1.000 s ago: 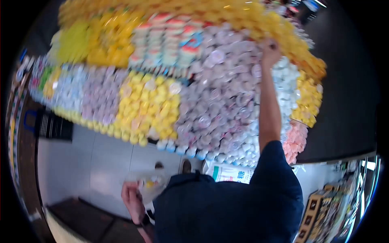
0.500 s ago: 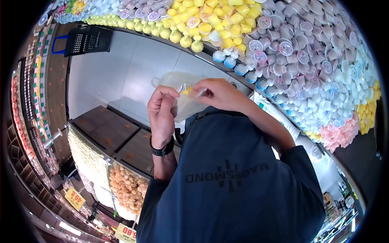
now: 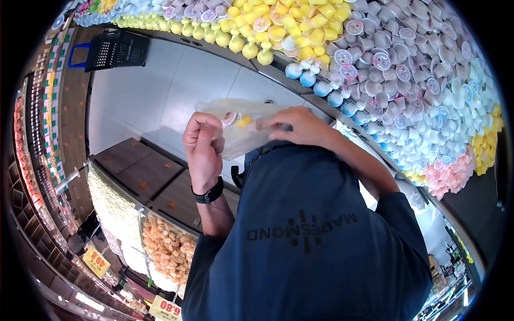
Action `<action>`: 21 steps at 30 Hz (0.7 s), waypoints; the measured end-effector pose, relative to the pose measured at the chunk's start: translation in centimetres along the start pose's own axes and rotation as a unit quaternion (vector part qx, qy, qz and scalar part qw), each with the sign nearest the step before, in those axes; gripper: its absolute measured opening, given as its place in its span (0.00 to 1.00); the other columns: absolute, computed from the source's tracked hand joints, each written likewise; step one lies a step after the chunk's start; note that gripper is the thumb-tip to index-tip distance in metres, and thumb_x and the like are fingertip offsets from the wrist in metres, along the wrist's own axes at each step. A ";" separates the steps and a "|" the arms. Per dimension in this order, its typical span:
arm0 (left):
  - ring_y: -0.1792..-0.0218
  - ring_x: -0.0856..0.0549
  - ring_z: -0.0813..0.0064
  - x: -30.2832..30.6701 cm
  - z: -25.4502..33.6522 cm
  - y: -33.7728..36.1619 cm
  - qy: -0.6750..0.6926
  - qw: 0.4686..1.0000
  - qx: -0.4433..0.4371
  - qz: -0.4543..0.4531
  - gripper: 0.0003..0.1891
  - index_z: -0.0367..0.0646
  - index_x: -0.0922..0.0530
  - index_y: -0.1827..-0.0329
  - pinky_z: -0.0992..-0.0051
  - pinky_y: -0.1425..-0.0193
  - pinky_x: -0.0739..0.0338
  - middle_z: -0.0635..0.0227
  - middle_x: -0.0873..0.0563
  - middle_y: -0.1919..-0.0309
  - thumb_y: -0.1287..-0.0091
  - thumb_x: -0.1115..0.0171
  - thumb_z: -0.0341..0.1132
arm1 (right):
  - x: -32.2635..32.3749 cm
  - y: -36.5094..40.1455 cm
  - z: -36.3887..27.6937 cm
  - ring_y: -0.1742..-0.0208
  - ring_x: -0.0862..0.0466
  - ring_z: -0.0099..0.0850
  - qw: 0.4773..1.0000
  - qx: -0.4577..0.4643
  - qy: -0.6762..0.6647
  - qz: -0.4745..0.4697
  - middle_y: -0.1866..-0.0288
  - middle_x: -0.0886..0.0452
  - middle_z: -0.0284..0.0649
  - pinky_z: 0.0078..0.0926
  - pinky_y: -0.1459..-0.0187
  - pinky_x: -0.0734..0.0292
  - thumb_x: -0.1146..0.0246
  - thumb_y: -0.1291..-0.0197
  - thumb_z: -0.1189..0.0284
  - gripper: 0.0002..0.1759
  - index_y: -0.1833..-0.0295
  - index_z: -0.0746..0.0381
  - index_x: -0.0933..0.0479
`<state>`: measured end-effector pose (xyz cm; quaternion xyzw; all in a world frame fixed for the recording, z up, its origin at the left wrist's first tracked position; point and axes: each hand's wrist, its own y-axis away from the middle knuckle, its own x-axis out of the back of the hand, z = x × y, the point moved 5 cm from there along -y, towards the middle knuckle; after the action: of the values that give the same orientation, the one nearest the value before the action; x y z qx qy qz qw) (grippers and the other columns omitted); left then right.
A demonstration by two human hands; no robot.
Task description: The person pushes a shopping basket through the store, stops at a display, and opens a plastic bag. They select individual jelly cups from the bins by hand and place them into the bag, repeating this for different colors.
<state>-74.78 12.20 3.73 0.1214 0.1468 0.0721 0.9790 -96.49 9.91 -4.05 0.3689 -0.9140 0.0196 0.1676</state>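
The shirt [image 3: 305, 235] reads "MADESMOND", a price tag [image 3: 165, 308] "6.80". The raised left hand [image 3: 202, 144] and right hand [image 3: 297, 125] both pinch the plastic bag [image 3: 243, 140].

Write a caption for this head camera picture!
Left hand and right hand hold a clear plastic bag beside heaped colourful cups.

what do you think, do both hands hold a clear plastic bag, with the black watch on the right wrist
Not quite: the head view shows the black watch on the left wrist. The left hand and right hand do both hold the clear plastic bag.
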 end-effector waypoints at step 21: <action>0.80 0.39 0.87 2.4 -2.0 -0.4 -0.297 0.950 -0.079 0.043 0.11 0.40 0.20 0.60 0.80 0.75 0.44 0.78 0.32 0.83 0.27 0.54 0.22 | 3.5 -2.7 -6.7 0.76 0.32 0.14 0.975 -0.114 -0.163 0.098 0.76 0.30 0.28 0.18 0.76 0.39 0.40 0.31 0.69 0.13 0.68 0.63 0.30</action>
<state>-73.08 12.65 1.13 0.0657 -0.1626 0.0863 0.9807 -95.07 6.71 3.18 0.2540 -0.9571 -0.1282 0.0548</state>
